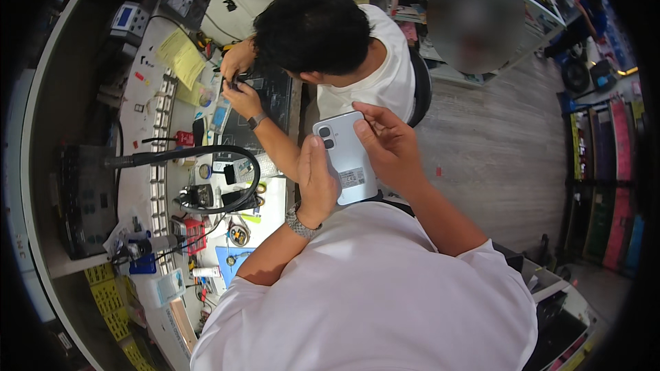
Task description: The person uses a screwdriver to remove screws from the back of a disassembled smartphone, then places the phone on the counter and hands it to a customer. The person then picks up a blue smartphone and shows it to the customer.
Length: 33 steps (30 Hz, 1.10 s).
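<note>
A pale blue smartphone (349,154) is held up in front of my chest, its back with the camera lenses and a small label facing me. Along its left edge lies my left hand (317,182), closed against the side, a metal watch on the wrist. At the upper right corner my right hand (388,141) grips the phone between thumb and fingers. The phone's screen side is hidden.
At the left, a workbench (275,196) carries a black flexible hose (199,151), a yellow paper sheet (182,55) and many small tools. A co-worker in a white shirt (364,82) sits close ahead, hands on a small dark object. Shelves (605,178) stand at the right.
</note>
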Available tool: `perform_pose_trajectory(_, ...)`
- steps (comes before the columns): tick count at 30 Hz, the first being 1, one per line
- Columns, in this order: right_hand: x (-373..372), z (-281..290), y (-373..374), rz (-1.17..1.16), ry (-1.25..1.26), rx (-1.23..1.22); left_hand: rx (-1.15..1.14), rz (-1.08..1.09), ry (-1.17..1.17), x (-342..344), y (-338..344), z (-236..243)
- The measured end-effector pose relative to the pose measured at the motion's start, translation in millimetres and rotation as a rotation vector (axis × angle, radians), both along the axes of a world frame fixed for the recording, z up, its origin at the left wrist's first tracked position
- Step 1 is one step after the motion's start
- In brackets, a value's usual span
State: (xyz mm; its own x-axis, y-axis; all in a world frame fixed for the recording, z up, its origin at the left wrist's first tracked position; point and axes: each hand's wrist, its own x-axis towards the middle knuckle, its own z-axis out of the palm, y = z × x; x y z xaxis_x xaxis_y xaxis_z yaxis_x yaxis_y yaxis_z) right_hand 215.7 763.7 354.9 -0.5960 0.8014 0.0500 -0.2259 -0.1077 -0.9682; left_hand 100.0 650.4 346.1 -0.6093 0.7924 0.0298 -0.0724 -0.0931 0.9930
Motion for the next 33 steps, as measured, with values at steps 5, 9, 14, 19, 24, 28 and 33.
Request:
perform_pose_trajectory(5,5,1,2,-0.189,0.051,-0.019,0.029,-0.063,-0.042,2,25,-5)
perform_pose_trajectory(9,26,-2,11,-0.380,-0.040,0.050,-0.064,-0.223,0.040,10,45,-6)
perform_pose_trajectory(14,67,-1,41,-0.530,0.054,0.035,-0.019,-0.342,0.132,57,103,7)
perform_pose_trajectory(19,123,-2,101,-0.518,0.086,0.162,0.144,-0.326,-0.041,114,172,17)
perform_pose_trajectory(24,193,-12,149,-0.511,-0.214,0.254,0.237,-0.155,-0.027,153,248,26)
perform_pose_trajectory(28,238,-8,170,-0.596,-0.170,0.227,0.285,-0.264,-0.245,197,307,35)
perform_pose_trajectory(33,298,0,189,-0.739,-0.285,0.280,0.212,-0.453,-0.410,255,356,24)
